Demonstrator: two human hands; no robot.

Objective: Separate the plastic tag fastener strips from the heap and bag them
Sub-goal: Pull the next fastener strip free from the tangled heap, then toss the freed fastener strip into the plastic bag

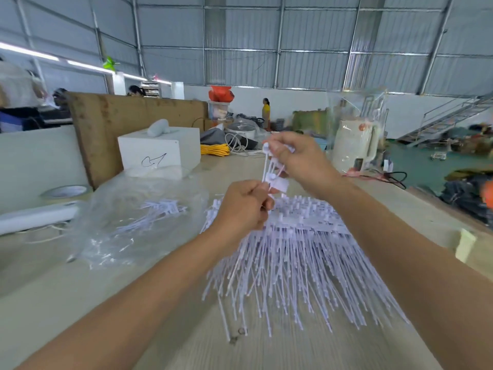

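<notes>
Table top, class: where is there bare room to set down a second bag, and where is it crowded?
Free: the near left table, bordered by the clear bag behind and the heap of fastener strips to its right. Also the strip behind the bag, up to the white box. Crowded: the middle, where the heap spreads, and the far end around the kettle.

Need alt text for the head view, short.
Both hands, left hand and right hand, hold a white fastener strip above the heap on the table. A clear bag with some strips lies left.

Pale wood-grain table (165, 329) under fastener heap (293, 252), clear bag (138, 217), white box (160, 148).
</notes>
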